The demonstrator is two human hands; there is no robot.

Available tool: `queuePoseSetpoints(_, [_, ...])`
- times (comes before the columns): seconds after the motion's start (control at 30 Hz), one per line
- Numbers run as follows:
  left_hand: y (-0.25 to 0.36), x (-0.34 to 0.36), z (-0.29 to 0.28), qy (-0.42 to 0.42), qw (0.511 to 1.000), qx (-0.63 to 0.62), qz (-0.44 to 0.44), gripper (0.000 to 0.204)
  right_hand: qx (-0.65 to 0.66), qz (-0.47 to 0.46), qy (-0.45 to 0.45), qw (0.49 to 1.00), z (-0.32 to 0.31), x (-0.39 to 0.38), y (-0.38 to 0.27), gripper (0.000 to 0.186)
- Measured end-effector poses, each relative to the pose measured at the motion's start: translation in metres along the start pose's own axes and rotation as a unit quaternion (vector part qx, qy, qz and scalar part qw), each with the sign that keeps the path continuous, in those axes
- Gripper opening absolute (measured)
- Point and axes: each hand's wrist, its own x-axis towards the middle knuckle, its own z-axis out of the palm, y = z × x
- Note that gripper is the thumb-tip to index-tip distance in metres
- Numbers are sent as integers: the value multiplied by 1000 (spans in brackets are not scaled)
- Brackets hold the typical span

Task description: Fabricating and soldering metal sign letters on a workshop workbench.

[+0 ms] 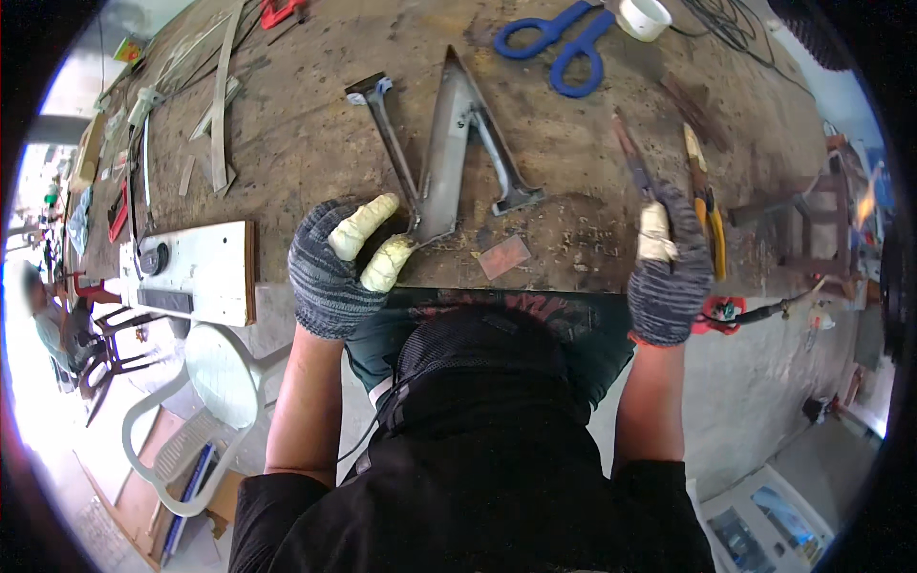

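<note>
Head: left hand (339, 267) curled at metal letter (444, 162), right hand (671, 263) around tool (632, 153).

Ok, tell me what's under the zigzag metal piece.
Brown workbench shows around the zigzag metal piece and between its arms; what lies directly beneath is covered. The left hand hides some workbench too.

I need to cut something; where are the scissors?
Head view, top, right of centre: the blue-handled scissors lie on the workbench, left of a white cylinder.

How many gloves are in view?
2: one on the left hand, at the lower end of the grey metal piece; one on the right hand, holding a slim tool. More could be hidden.
</note>
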Motion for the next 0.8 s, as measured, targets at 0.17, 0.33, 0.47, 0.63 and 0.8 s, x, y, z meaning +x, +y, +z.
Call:
queuePoseSetpoints(0.17, [2,-3,14,26,999,-42,5,31,-190,-185,23,964,11,-3,14,22])
queuePoseSetpoints(0.33, [-1,-11,4,14,998,-63,5,27,-157,-39,3,987,4,6,-3,33])
queuePoseSetpoints(0.47, [-5,-10,15,-4,997,-63,36,26,-195,39,-1,980,-9,-7,-1,57])
queuePoseSetpoints(0.63, [-21,-8,13,-27,996,-84,22,34,-124,6,102,987,1,-10,11,66])
queuePoseSetpoints(0.8, [-23,-8,22,-16,993,-119,-3,40,-104,28,143,984,0,-15,15,66])
